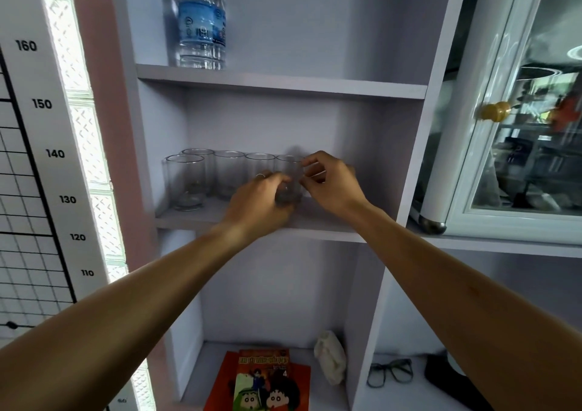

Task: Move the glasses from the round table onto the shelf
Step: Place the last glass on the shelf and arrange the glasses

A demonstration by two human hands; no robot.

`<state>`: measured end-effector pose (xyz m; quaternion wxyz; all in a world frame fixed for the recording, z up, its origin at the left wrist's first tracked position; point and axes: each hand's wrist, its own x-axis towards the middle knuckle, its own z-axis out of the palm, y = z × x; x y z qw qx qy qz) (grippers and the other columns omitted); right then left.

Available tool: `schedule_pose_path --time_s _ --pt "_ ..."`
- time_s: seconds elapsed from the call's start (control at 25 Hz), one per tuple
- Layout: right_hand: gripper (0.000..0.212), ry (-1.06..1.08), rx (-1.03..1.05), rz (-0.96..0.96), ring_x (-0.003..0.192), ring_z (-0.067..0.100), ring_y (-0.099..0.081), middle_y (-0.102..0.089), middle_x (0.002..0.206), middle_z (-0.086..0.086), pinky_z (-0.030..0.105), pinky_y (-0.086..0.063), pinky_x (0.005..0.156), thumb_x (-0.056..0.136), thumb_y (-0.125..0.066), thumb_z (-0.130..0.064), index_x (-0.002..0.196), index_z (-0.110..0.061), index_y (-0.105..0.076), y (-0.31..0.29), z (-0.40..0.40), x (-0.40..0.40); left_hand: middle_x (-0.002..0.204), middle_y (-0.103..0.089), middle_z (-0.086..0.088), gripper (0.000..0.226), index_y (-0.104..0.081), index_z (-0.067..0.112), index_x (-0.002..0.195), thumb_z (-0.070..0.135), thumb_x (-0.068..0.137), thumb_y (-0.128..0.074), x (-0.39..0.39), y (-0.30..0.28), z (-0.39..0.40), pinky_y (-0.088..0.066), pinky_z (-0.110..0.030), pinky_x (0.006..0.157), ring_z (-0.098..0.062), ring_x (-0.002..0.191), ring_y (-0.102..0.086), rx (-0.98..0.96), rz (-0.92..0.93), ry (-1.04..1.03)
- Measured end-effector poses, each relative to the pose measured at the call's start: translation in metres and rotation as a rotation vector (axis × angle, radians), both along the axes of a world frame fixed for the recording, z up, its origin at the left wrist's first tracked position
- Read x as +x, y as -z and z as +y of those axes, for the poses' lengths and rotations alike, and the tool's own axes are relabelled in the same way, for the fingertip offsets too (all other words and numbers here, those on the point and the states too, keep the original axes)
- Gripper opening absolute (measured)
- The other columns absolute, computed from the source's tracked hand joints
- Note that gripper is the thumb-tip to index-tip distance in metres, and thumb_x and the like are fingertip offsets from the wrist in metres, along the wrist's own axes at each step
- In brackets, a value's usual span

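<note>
A clear tumbler [288, 181] is being set on the middle shelf [318, 223], rightmost in the row, gripped by the left hand [263, 196] and pinched by the right hand [330, 184]; release is called for next.

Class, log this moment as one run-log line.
stage: placing | hands: left hand and right hand both hold rightmost glass | shelf: four other glasses standing | status: not released
</note>
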<state>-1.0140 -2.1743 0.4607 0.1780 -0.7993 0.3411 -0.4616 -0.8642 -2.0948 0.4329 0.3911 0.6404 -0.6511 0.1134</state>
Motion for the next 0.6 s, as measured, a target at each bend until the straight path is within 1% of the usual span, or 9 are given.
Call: schedule_pose_path --time_s 0.08,0.12,0.24,0.32,0.4,0.44,0.52,0.6 --pt "0.02 0.001 -0.002 -0.03 0.073 0.008 -0.064 -0.071 0.092 0.003 0.001 -0.044 0.062 0.088 -0.071 -0.009 0.107 -0.017 -0.069 0.0 0.001 0.001 0.116 -0.069 0.004 0.043 -0.064 0.025 0.119 0.04 0.079 -0.066 0.002 -0.001 0.003 -0.056 -0.037 0.087 -0.019 0.106 -0.067 0.014 0.012 -0.006" --pt "0.017 0.011 -0.018 -0.054 0.072 0.008 -0.065 -0.07 0.088 0.002 0.006 -0.048 0.063 0.088 -0.069 -0.009 0.104 -0.017 -0.069 -0.001 0.003 0.002 0.116 -0.07 0.005 0.042 -0.064 0.026 0.119 0.039 0.079 -0.066 0.003 0.0 0.006 -0.056 -0.038 0.087 -0.018 0.106 -0.067 0.015 0.012 -0.01" --pt "0.012 0.025 -0.11 -0.123 0.071 0.016 -0.065 -0.068 0.08 -0.002 0.024 -0.055 0.066 0.086 -0.064 -0.011 0.097 -0.016 -0.068 -0.005 0.011 0.013 0.108 -0.072 0.005 0.032 -0.07 0.026 0.108 0.039 0.079 -0.066 0.014 0.002 0.019 -0.056 -0.037 0.084 -0.018 0.099 -0.069 -0.006 0.009 -0.016" --pt "0.012 -0.04 -0.204 -0.079 0.07 0.015 -0.064 -0.068 0.081 -0.004 0.027 -0.055 0.068 0.085 -0.064 -0.013 0.096 -0.017 -0.068 -0.007 0.02 0.032 0.101 -0.074 0.008 0.022 -0.074 0.025 0.101 0.036 0.083 -0.068 0.028 0.005 0.036 -0.057 -0.034 0.08 -0.013 0.093 -0.069 -0.029 0.027 -0.028" --pt "0.015 -0.159 -0.259 0.015 0.073 0.015 -0.066 -0.069 0.086 -0.004 0.026 -0.056 0.071 0.088 -0.065 -0.012 0.101 -0.017 -0.069 -0.008 0.03 0.058 0.094 -0.073 0.007 0.017 -0.075 0.02 0.094 0.033 0.085 -0.07 0.045 0.007 0.054 -0.055 -0.031 0.075 -0.012 0.085 -0.068 -0.043 0.031 -0.078" --pt "0.017 -0.226 -0.253 0.066 0.077 0.015 -0.067 -0.069 0.09 -0.004 0.024 -0.056 0.073 0.09 -0.064 -0.011 0.106 -0.016 -0.069 -0.008 0.036 0.072 0.089 -0.073 0.006 0.015 -0.074 0.018 0.089 0.032 0.085 -0.071 0.055 0.009 0.063 -0.054 -0.029 0.072 -0.013 0.08 -0.067 -0.046 0.034 -0.114" --pt "0.024 -0.321 -0.194 0.153 0.083 0.017 -0.066 -0.069 0.097 -0.002 0.023 -0.054 0.075 0.096 -0.058 -0.012 0.119 -0.017 -0.066 -0.01 0.045 0.1 0.081 -0.071 0.005 0.012 -0.072 0.016 0.082 0.028 0.084 -0.071 0.072 0.01 0.079 -0.047 -0.019 0.064 -0.012 0.072 -0.064 -0.064 0.052 -0.168" --pt "0.03 -0.37 -0.137 0.187 0.085 0.021 -0.066 -0.071 0.101 0.006 0.028 -0.055 0.077 0.1 -0.053 -0.015 0.128 -0.022 -0.061 -0.01 0.05 0.122 0.076 -0.069 0.006 0.01 -0.07 0.015 0.079 0.023 0.084 -0.07 0.085 0.011 0.092 -0.04 -0.014 0.06 -0.012 0.068 -0.06 -0.098 0.079 -0.199"
